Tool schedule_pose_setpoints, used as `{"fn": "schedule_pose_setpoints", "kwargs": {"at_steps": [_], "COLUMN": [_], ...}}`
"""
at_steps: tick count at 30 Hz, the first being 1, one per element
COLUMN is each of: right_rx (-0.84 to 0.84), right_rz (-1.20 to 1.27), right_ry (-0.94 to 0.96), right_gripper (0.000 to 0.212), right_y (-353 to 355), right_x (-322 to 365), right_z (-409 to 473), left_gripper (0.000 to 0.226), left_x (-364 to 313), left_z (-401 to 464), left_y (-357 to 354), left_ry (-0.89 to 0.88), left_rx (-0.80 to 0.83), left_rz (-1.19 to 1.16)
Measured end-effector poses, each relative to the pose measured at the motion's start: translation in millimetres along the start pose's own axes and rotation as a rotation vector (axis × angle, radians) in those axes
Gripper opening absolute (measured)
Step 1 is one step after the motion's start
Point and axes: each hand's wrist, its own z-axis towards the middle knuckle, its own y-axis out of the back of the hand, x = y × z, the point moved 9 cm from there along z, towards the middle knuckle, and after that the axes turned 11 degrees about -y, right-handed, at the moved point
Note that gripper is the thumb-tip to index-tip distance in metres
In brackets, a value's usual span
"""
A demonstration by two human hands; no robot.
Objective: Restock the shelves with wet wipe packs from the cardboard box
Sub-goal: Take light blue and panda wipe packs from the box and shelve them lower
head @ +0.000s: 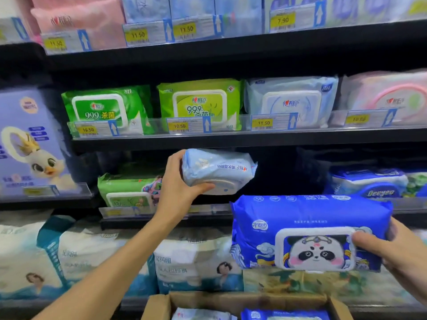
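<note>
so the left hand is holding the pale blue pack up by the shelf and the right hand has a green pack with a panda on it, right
Not quite: the colour is wrong. The head view shows the right hand holding a dark blue pack with a panda on its lid, not a green one. The rest stands: the left hand holds the pale blue pack up by the shelf.

Cardboard box [159, 306] cropped below; right hand [402, 255] partly off-frame.

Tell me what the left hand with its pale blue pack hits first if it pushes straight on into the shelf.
Probably nothing soon: the left hand aims the pale blue pack at a dark gap right of the green pack. Depth there is unclear.
</note>
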Motion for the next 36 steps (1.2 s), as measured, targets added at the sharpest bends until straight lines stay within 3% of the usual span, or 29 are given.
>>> {"fn": "schedule_pose_setpoints", "kwargs": {"at_steps": [2,4,6,8,13,18,21,23,25,27,28,30,31,32,33,34,36], "right_rx": [0.01,0.002,0.002,0.022,0.072,0.072,0.047,0.017,0.038,0.013,-0.005,-0.021,-0.024,-0.003,0.032,0.021,-0.009], "right_rz": [0.008,0.015,-0.007,-0.008,-0.046,-0.045,-0.061,-0.076,-0.046,-0.014,-0.037,-0.057,-0.027,-0.006,-0.016,-0.028,-0.032], "right_ry": [-0.018,-0.038,-0.045,-0.05,-0.04,-0.031,-0.001,0.021,-0.037,-0.114,-0.107,-0.019,-0.017,-0.025,-0.021,-0.009,0.011], "right_gripper": [0.073,0.095,0.092,0.077,0.06,0.092,0.07,0.061,0.076,0.098,0.097,0.062,0.049,0.055,0.075,0.094,0.102], "right_y": [-11.5,-19.8,-27.7,-35.6,-40.7,-47.4,-42.7,-35.5,-33.9,-32.0,-32.1,-26.9,-26.6,-29.3,-32.6,-33.9,-37.3], "right_x": [-1.6,-4.1,-4.5,-2.9,-14.8,-26.8,-30.5,-27.9,-31.1,-40.0,-39.3,-34.0,-34.8,-35.0,-33.3,-28.8,-12.4], "right_z": [-0.1,3.0,7.5,10.9,37.1,59.6,72.9,78.4,78.3,80.1,82.7,85.3,84.8,82.4,79.0,76.0,70.1], "left_gripper": [0.073,0.082,0.098,0.106,0.096,0.067,0.052,0.061,0.081,0.087,0.076,0.056,0.062,0.071,0.077,0.077,0.062], "left_x": [17.0,39.6,64.5,91.9,149.5,178.9,185.5,194.3,202.8,204.8,201.5,186.5,178.3,170.2,159.9,146.6,125.7], "left_z": [11.0,24.5,40.0,50.4,49.5,70.9,83.5,90.7,95.0,95.0,94.0,90.1,87.8,83.7,77.0,67.9,46.6], "left_y": [-10.8,-21.8,-33.2,-43.4,-62.4,-82.2,-91.9,-90.7,-88.9,-90.6,-91.9,-89.6,-89.8,-92.5,-94.2,-94.3,-89.5], "left_ry": [0.039,0.091,0.153,0.287,0.608,0.586,0.575,0.615,0.638,0.634,0.619,0.566,0.536,0.53,0.542,0.546,0.624], "left_rx": [-0.006,0.03,0.09,0.129,0.155,0.212,0.261,0.256,0.286,0.298,0.277,0.234,0.221,0.22,0.204,0.194,0.166], "left_rz": [0.045,0.115,0.179,0.187,0.116,0.004,0.0,0.037,0.087,0.1,0.109,0.206,0.261,0.289,0.281,0.273,0.158]}}
